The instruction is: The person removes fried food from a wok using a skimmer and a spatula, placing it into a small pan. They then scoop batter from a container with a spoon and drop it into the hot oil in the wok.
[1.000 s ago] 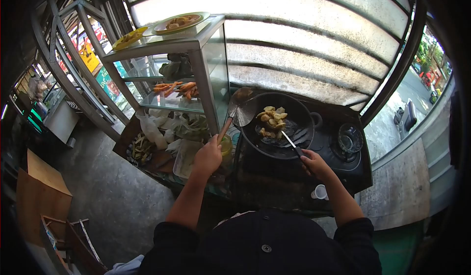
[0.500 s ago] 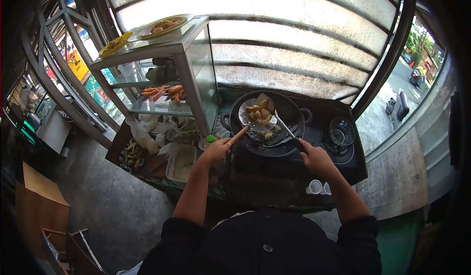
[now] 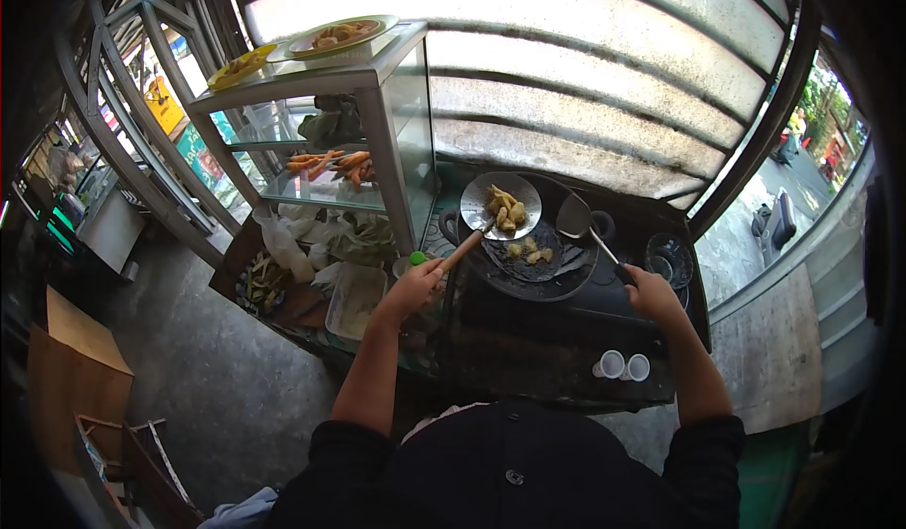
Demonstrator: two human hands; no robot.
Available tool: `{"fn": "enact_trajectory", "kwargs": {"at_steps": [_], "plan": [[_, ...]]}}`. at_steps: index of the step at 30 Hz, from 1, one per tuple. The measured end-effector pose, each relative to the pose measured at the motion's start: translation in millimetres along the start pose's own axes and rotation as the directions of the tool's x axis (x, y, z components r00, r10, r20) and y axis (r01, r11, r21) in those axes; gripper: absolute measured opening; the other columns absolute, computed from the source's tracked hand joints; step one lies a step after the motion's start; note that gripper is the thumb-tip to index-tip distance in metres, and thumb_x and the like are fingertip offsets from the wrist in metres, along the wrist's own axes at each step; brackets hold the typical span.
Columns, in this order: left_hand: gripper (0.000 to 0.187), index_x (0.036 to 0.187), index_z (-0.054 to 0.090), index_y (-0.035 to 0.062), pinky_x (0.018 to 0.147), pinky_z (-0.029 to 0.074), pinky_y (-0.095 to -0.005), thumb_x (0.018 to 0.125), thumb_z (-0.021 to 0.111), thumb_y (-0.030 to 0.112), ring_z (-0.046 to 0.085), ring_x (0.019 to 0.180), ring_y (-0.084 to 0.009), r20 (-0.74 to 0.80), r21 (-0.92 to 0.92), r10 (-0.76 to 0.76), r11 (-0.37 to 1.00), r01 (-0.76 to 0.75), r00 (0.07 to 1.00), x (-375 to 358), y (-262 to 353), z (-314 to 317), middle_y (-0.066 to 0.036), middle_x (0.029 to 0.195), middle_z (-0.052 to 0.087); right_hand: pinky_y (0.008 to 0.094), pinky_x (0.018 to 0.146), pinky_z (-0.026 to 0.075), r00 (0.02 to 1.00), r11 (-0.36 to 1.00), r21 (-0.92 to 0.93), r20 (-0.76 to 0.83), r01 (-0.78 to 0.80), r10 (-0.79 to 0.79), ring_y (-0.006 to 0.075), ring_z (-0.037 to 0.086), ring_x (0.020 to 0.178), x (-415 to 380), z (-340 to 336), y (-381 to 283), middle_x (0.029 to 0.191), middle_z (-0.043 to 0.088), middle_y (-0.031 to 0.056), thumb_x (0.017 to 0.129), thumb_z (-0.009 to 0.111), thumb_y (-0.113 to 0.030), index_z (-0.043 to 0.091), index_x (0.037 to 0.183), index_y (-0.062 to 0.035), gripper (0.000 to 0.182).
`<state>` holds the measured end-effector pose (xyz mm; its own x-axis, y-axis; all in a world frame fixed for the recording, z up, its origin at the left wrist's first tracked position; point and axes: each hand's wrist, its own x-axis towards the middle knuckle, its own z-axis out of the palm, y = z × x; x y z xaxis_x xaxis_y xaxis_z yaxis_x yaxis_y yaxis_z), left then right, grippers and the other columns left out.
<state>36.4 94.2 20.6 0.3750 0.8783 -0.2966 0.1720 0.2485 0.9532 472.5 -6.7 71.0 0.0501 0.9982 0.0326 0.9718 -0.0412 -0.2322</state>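
Note:
My left hand (image 3: 415,288) is closed round the wooden handle of a skimmer (image 3: 475,187), a round metal disc held over the left side of the wok. Several yellowish fried pieces (image 3: 507,210) lie on the disc. In my right hand (image 3: 651,293) is a spatula (image 3: 574,218) with a dark grip and a broad blade, held over the wok's right side, apart from the skimmer. Below them the dark wok (image 3: 557,288) sits on the stove and holds a few more fried pieces (image 3: 530,251) in dark oil.
Left of the wok stands a glass display case (image 3: 401,142) with carrots inside and plates of food on top. A plastic tub (image 3: 357,298) and a green-capped bottle (image 3: 417,258) are near my left hand. A glass bowl (image 3: 668,260) and two white cups (image 3: 611,364) are at right.
The spatula has swung right, away from the skimmer, its blade now in clear sight. Fewer pieces lie on the skimmer, and several now show in the wok below.

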Motion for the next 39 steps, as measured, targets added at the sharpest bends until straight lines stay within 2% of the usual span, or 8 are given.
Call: {"fn": "enact_trajectory", "kwargs": {"at_steps": [3, 5, 6, 8, 11, 21, 33, 39], "plan": [[0.042, 0.134, 0.046, 0.0028, 0.054, 0.039, -0.0208, 0.096, 0.045, 0.023, 0.046, 0.061, -0.0054, -0.064, 0.104, 0.041, 0.994, -0.034, 0.997, -6, 5, -2, 0.002, 0.079, 0.053, 0.0459, 0.078, 0.05, 0.997, 0.998, 0.031, 0.056, 0.053, -0.055, 0.0394, 0.065, 0.075, 7, 7, 7, 0.092, 0.066, 0.0245, 0.085, 0.059, -0.017, 0.052, 0.127, -0.0039, 0.045], [0.043, 0.132, 0.048, 0.0015, 0.063, 0.042, -0.024, 0.096, 0.046, 0.023, 0.051, 0.069, -0.0078, -0.089, 0.212, 0.112, 0.973, -0.091, 0.99, -9, 8, -3, 0.0, 0.08, 0.055, 0.0404, 0.068, 0.052, 0.962, 0.992, 0.083, 0.264, -0.097, 0.072, 0.0302, 0.066, 0.067, 14, -2, 0, 0.087, 0.067, 0.0211, 0.085, 0.057, -0.018, 0.052, 0.127, -0.0043, 0.044], [0.043, 0.132, 0.048, 0.0015, 0.063, 0.042, -0.024, 0.096, 0.046, 0.023, 0.051, 0.069, -0.0078, -0.09, 0.212, 0.111, 0.973, -0.089, 0.99, -9, 7, -4, 0.0, 0.08, 0.055, 0.0404, 0.068, 0.052, 0.962, 0.992, 0.084, 0.265, -0.096, 0.071, 0.0302, 0.066, 0.067, 15, -12, -8, 0.087, 0.067, 0.0211, 0.085, 0.057, -0.018, 0.052, 0.127, -0.0043, 0.044], [0.045, 0.132, 0.048, 0.0006, 0.069, 0.042, -0.0256, 0.095, 0.047, 0.025, 0.053, 0.075, -0.0098, -0.119, 0.231, 0.12, 0.969, -0.09, 0.986, -10, 6, -4, -0.002, 0.081, 0.057, 0.0327, 0.053, 0.049, 0.804, 0.935, 0.119, 0.554, -0.333, 0.216, 0.0181, 0.062, 0.058, 17, -32, -24, 0.08, 0.065, 0.0137, 0.088, 0.055, -0.021, 0.052, 0.127, -0.0043, 0.043], [0.046, 0.132, 0.047, -0.0001, 0.07, 0.043, -0.0262, 0.094, 0.048, 0.026, 0.053, 0.074, -0.0107, -0.139, 0.279, 0.145, 0.955, -0.101, 0.98, -8, 2, -6, -0.003, 0.082, 0.058, 0.0264, 0.045, 0.043, 0.747, 0.875, 0.314, 0.66, -0.369, 0.078, 0.0121, 0.054, 0.052, 19, -14, -17, 0.075, 0.06, 0.0071, 0.091, 0.054, -0.026, 0.05, 0.129, -0.0051, 0.044], [0.046, 0.132, 0.048, 0.0009, 0.072, 0.043, -0.0272, 0.095, 0.049, 0.027, 0.053, 0.077, -0.0119, -0.176, 0.198, 0.19, 0.968, -0.154, 0.966, -8, 9, -1, -0.005, 0.086, 0.059, 0.0265, 0.046, 0.044, 0.835, 0.595, 0.655, 0.548, -0.466, 0.049, 0.0124, 0.056, 0.065, 29, 74, -48, 0.084, 0.058, 0.0071, 0.092, 0.056, -0.025, 0.049, 0.127, -0.0053, 0.041], [0.046, 0.133, 0.047, 0.0011, 0.071, 0.044, -0.0269, 0.095, 0.049, 0.027, 0.053, 0.078, -0.0106, -0.193, 0.19, 0.163, 0.974, -0.126, 0.968, -13, 11, 0, -0.005, 0.088, 0.059, 0.0262, 0.041, 0.039, 0.921, 0.495, 0.788, 0.384, -0.367, 0.073, 0.0109, 0.048, 0.046, 30, 96, -60, 0.063, 0.053, 0.0032, 0.092, 0.057, -0.022, 0.044, 0.13, -0.005, 0.044], [0.046, 0.133, 0.047, 0.0015, 0.087, 0.044, -0.0343, 0.095, 0.046, 0.028, 0.06, 0.098, -0.0266, -0.272, 0.314, 0.253, 0.935, -0.163, 0.928, 1, -6, -8, -0.017, 0.107, 0.063, 0.0249, 0.038, 0.037, 0.946, 0.499, 0.811, 0.318, -0.306, 0.063, 0.0096, 0.046, 0.043, 6, 60, -47, 0.062, 0.053, 0.0026, 0.092, 0.057, -0.02, 0.045, 0.13, -0.0031, 0.043]]}}
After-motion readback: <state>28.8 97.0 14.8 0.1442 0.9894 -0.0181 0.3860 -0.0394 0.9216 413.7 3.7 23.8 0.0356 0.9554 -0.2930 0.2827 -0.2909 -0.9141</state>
